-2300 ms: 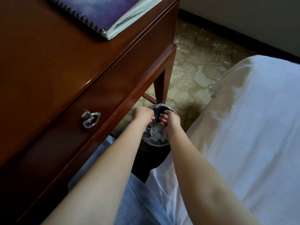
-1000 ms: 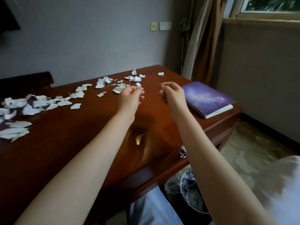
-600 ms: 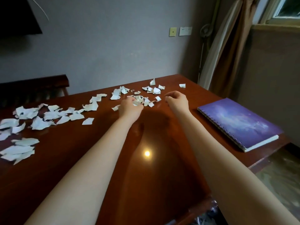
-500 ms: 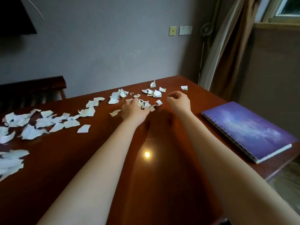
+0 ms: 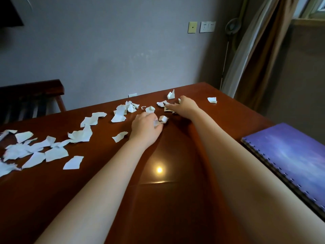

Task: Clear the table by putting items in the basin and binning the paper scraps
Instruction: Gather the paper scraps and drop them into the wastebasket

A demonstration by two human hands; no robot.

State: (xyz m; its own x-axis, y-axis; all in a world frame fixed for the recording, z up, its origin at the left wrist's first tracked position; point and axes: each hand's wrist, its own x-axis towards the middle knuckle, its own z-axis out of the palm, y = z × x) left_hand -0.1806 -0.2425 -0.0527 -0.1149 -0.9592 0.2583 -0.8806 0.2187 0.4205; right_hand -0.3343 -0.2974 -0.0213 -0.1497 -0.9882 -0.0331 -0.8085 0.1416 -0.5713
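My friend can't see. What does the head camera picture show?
A person's left hand pinches torn white paper scraps on a dark brown wooden table; the right hand touches others. A purple spiral-bound notebook lies to the right.

Torn white paper scraps [image 5: 82, 133] across table [image 5: 175, 199]

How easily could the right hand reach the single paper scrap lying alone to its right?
Probably easily: the scrap lies just right of the right hand, with only bare table between them.

bench [image 5: 31, 90]: dark wood, far left | wall plates [image 5: 207, 26]: two, side by side | curtain [image 5: 253, 59]: brown, right
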